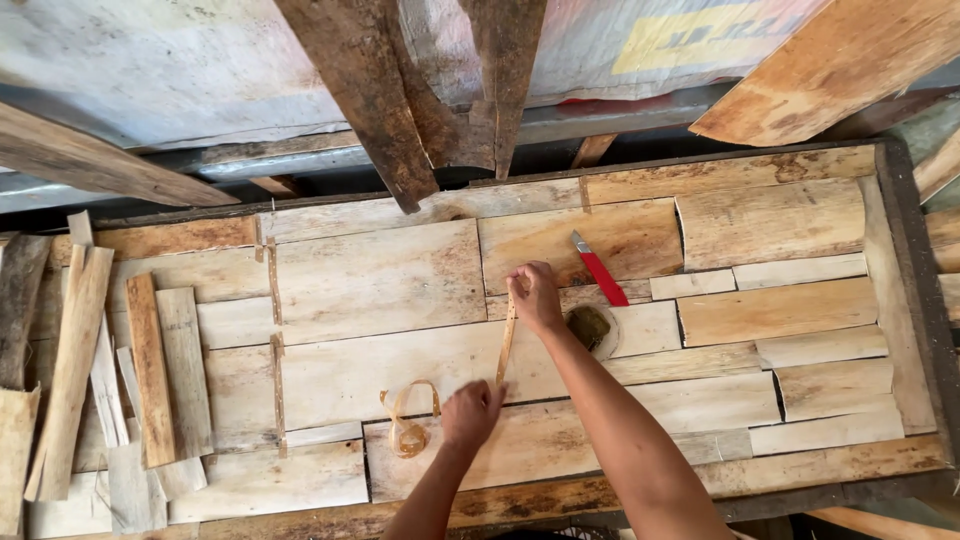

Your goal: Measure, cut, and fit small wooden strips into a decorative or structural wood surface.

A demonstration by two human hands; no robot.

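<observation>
I look down on a flat panel of pale wood sheets (380, 280) fitted edge to edge inside a dark frame. My left hand (470, 413) pinches the near end of a thin tan strip (507, 340) that lies along a seam between sheets. My right hand (534, 297) presses the far end of the same strip onto the wood. A curled length of the strip material (405, 425) lies just left of my left hand. A red-handled utility knife (600, 271) rests right of my right hand.
A small dark round lump on a pale ring (589, 327) sits beside my right forearm. Loose wood slats (110, 370) are stacked at the left. Dark rough planks (400, 90) lean overhead at the back, and the dark frame edge (915, 290) bounds the right.
</observation>
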